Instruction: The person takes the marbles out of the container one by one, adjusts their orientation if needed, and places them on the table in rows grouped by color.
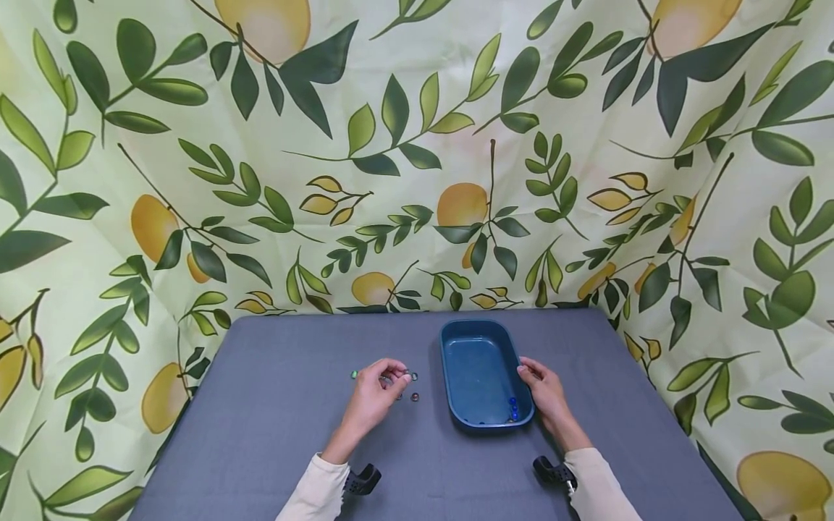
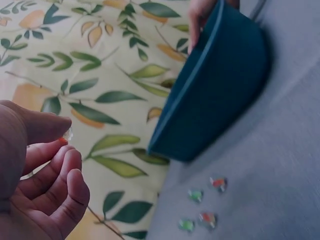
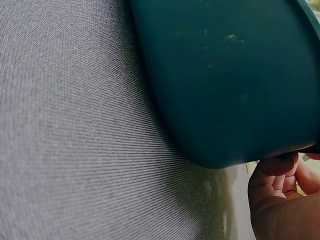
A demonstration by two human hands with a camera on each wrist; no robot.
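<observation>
My left hand (image 1: 374,394) is raised over the table, left of a blue plastic tray (image 1: 456,405). Between its thumb and forefinger it pinches a small clear marble with orange inside (image 2: 68,134). Beneath that hand lie several loose glass marbles, among them a green one (image 2: 195,195) and a reddish one (image 2: 218,183). My right hand (image 1: 549,396) grips the right side of the tray by its rim, fingers bent at the edge. Inside the tray, blue marbles (image 1: 513,409) sit in the near right corner; the near wall hides part of that corner.
A grey cloth covers the table (image 1: 293,420). Behind and at both sides hangs a curtain (image 1: 404,188) printed with lemons and leaves. Dark wrist straps (image 1: 362,480) sit at both sleeve cuffs.
</observation>
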